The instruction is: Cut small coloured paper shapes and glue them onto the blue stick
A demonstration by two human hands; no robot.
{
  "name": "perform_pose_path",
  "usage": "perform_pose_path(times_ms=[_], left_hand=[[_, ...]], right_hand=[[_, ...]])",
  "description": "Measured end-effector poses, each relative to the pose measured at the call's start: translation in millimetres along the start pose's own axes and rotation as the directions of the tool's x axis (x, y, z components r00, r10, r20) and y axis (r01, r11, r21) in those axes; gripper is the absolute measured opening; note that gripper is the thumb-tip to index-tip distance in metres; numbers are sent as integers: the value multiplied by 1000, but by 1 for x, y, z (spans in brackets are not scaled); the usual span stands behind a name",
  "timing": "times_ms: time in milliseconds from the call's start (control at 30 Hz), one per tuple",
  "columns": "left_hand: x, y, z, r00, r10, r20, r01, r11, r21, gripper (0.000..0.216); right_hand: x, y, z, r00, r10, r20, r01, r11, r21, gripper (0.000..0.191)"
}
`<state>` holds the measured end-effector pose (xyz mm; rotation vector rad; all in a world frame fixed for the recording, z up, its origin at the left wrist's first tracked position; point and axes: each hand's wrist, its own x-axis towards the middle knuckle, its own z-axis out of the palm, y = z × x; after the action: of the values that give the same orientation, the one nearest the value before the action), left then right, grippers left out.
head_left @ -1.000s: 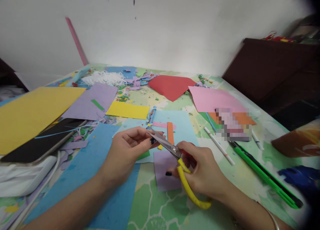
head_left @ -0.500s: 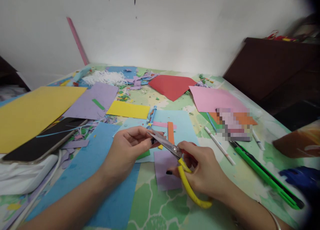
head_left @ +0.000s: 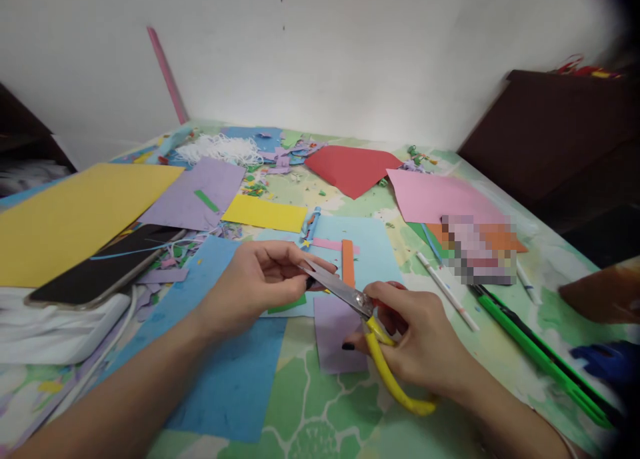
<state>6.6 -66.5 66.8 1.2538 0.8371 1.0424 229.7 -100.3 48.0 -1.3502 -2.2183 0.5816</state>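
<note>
Here, the scissors (head_left: 363, 302) hang above a small lilac sheet (head_left: 333, 352), the right hand (head_left: 423, 332) closed around their handles. Blade tips meet the left hand's (head_left: 255, 279) curled fingers; whether these pinch anything, I cannot tell. Beyond lies an orange strip (head_left: 348, 262).

A pale, marked wall (head_left: 360, 66) rises behind the green-patterned table (head_left: 295, 399) — dark furniture (head_left: 550, 132) at right
</note>
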Motion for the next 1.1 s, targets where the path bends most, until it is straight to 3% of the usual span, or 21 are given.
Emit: perform_pose_path(times_ms=[100, 233, 1100], left_hand=[[1, 3, -2, 999, -2, 41, -1, 997, 72, 22], [1, 5, -4, 1000, 3, 5, -3, 993, 119, 18], [1, 4, -6, 1000, -14, -16, 15, 995, 102, 9]], right_hand=[[1, 0, -1, 1000, -16, 10, 17, 999, -33, 22], [0, 0, -2, 1000, -13, 27, 14, 999, -47, 21], [0, 1, -4, 999, -28, 42, 30, 998, -53, 20]])
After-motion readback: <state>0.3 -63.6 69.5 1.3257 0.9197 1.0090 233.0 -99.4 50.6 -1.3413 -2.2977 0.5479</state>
